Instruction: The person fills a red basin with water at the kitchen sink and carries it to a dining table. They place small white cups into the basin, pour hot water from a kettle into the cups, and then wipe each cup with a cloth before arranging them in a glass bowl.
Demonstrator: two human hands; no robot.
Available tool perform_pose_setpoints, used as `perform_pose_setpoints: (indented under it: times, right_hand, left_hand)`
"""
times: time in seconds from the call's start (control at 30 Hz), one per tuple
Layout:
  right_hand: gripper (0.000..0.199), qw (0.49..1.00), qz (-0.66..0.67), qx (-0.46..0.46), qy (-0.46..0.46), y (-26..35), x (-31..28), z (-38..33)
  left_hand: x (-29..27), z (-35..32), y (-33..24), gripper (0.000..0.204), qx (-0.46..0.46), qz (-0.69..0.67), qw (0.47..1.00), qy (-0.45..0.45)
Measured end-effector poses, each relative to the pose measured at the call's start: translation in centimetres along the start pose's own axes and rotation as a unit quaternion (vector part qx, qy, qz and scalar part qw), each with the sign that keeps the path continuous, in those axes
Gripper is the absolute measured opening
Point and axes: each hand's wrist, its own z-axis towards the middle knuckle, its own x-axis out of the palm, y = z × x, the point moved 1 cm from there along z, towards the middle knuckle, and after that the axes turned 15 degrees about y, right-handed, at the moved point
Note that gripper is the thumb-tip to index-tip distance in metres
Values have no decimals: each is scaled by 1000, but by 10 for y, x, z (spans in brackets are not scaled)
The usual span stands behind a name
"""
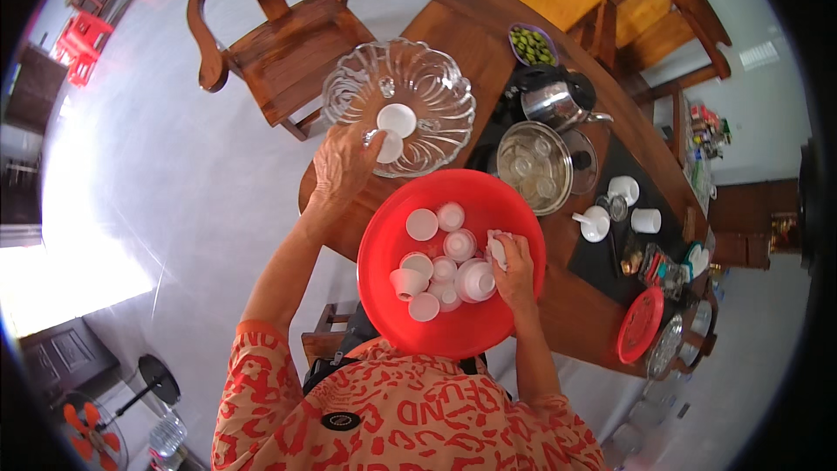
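Note:
My left hand (pixel 343 167) reaches over the edge of a large clear glass bowl (pixel 349 92) with a scalloped rim. Its thumb and fingers are closed on a small white cup (pixel 389 147), beside another white cup (pixel 397 120) in the bowl. Over the right side of a red plastic basin (pixel 384 305), my right hand (pixel 516 272) grips a crumpled white cloth (pixel 498 249). Inside the basin lie several small white cups (pixel 422 224), some stacked or tipped over, and one tilted cup (pixel 408 282) rests at the left.
Right of the basin stand a steel pot (pixel 534 167) with cups inside, a steel kettle (pixel 551 106), a white teapot (pixel 595 223) and a red tray (pixel 641 324). Green fruit fills a bowl (pixel 532 45) farther back. A wooden chair (pixel 283 39) stands at the table's far left.

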Motion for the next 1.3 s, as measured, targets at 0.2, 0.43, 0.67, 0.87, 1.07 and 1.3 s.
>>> perform_pose_setpoints:
  times: [0.2, 0.43, 0.67, 0.87, 1.07, 1.3]
  right_hand:
    - [43, 1000, -18, 22, -13, -5, -3, -22]
    - [42, 997, -22, 59, -50, -22, -8, -50]
    - [45, 996, -3, 76, -52, -42, -34, -69]
    - [48, 996, 19, 75, -43, -71, -54, -80]
    - [48, 997, 25, 56, -52, -99, -74, -86]
    - [48, 998, 22, 41, -52, -127, -94, -89]
  left_hand:
    - [0, -13, -4, 20, 34, -21, 999, 14]
    - [4, -33, -7, 30, 38, -39, 998, 32]
    - [0, -73, -24, 30, 32, -56, 996, 63]
    - [-2, -106, -38, 30, 32, -79, 994, 68]
    - [1, -135, -63, 24, -13, -93, 993, 69]
    - [9, -151, -70, 21, 4, -71, 996, 55]
